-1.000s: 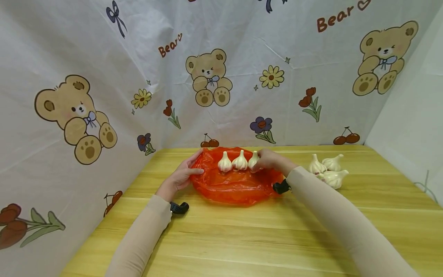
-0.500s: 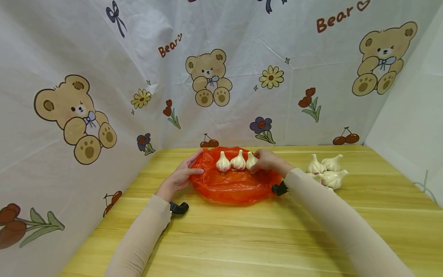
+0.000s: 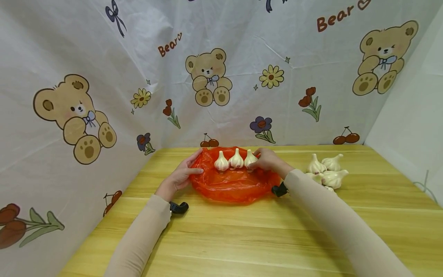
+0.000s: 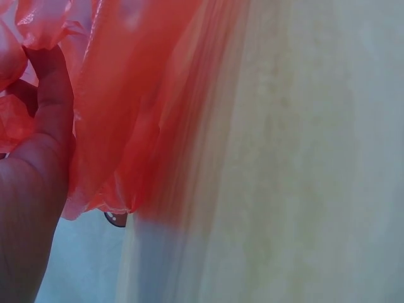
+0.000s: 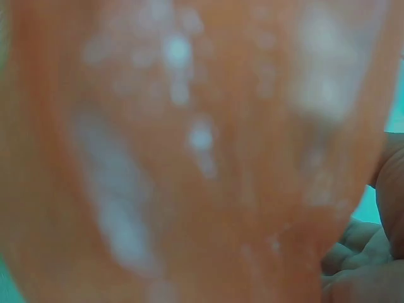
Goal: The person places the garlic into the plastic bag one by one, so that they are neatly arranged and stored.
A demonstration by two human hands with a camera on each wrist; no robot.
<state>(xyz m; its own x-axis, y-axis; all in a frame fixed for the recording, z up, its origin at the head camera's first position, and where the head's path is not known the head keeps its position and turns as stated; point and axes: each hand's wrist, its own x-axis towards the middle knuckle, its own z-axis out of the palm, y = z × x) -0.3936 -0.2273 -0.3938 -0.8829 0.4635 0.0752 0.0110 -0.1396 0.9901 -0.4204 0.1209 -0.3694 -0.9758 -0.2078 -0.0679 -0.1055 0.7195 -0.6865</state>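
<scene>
An orange-red plastic bag point(image 3: 228, 194) lies spread at the far middle of the table. My left hand point(image 3: 180, 176) holds its left edge, thumb on the near side and fingers behind; the left wrist view shows thin film point(image 4: 136, 95) around those fingers. Three garlic bulbs stand upright in a row in the bag: a left one point(image 3: 221, 162), a middle one point(image 3: 236, 159) and a right one point(image 3: 249, 158). My right hand point(image 3: 271, 161) grips the right bulb from its right side. Blurred film point(image 5: 189, 208) fills most of the right wrist view, hiding the bulbs there.
Several more garlic bulbs point(image 3: 333, 179) lie in a cluster to the right, partly behind the right sleeve point(image 3: 332, 209). A bear-print cloth point(image 3: 238, 111) hangs behind and to the left of the wooden table point(image 3: 225, 242). A thin cable point(image 3: 423, 186) runs along the right side.
My right hand has shifted slightly left with the right bulb, and the other two bulbs in the row have slid left too. The left hand stays at the bag's edge.
</scene>
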